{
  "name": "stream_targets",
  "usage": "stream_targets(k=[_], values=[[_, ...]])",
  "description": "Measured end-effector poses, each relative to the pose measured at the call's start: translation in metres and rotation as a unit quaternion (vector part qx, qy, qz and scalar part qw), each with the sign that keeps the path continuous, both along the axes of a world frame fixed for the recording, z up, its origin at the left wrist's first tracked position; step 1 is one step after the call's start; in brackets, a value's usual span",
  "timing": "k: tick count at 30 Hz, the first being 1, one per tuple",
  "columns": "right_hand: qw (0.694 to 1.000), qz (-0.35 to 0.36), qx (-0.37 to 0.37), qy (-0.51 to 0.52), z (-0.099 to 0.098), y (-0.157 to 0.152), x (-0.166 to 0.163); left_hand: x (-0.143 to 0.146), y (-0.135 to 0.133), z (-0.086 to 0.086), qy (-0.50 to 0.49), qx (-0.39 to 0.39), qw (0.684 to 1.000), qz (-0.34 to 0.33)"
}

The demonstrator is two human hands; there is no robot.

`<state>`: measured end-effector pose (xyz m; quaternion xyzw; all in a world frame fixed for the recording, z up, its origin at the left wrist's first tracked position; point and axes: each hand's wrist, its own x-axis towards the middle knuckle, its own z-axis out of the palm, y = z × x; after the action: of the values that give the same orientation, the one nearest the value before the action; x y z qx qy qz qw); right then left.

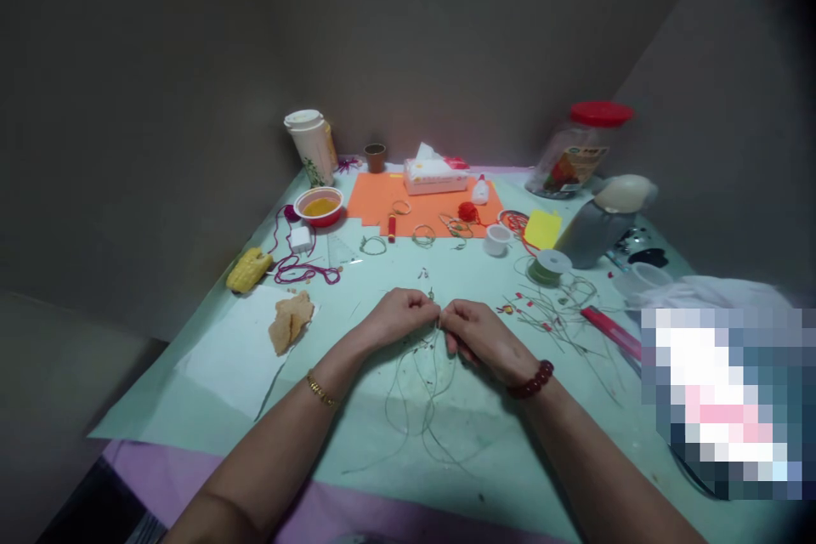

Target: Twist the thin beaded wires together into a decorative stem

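Observation:
Over the middle of the table, my left hand (pixel 403 316) pinches thin green cord (pixel 426 416) between thumb and fingertips. Almost touching it, my right hand (pixel 473 330) pinches the same cord from the other side. Long loose ends trail down from my fingers in loops across the table. A small knotted bit of the cord shows just above my fingertips; its detail is too small to make out. Beyond my hands lie several finished-looking cord loops, among them a green cord bracelet (pixel 423 235). A spool of green cord (pixel 548 269) stands to the right.
Cut cords with red tags (pixel 541 314) and a red-handled cutter (pixel 612 331) lie right. Behind are orange paper (pixel 370 200), a tissue box (pixel 436 178) and a red-lidded jar (pixel 567 157). Corn (pixel 249 270), purple cord (pixel 306 272) and a red bowl (pixel 320 217) are left.

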<state>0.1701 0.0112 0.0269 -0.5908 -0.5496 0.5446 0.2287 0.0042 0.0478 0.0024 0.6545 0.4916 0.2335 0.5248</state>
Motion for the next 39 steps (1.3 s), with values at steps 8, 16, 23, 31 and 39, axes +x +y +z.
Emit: stream_targets(k=[8, 16, 23, 31, 39], values=[[1.000, -0.005, -0.011, -0.003, 0.002, 0.003, 0.006, -0.001, 0.000, -0.001, 0.000, -0.003, 1.000, 0.004], [0.998, -0.010, 0.027, -0.056, 0.005, 0.007, 0.010, -0.002, 0.002, -0.004, 0.002, -0.002, 1.000, -0.010], [0.994, 0.014, 0.097, -0.051, -0.007, 0.009, 0.009, -0.003, 0.001, -0.003, 0.006, 0.004, 1.000, -0.016], [0.986, 0.003, 0.142, -0.085, -0.005, 0.009, 0.002, -0.004, 0.000, 0.000, 0.016, 0.006, 1.000, -0.025], [0.972, 0.013, 0.185, -0.146, -0.007, 0.008, -0.001, -0.006, -0.002, -0.005, 0.025, 0.033, 0.999, 0.011]])
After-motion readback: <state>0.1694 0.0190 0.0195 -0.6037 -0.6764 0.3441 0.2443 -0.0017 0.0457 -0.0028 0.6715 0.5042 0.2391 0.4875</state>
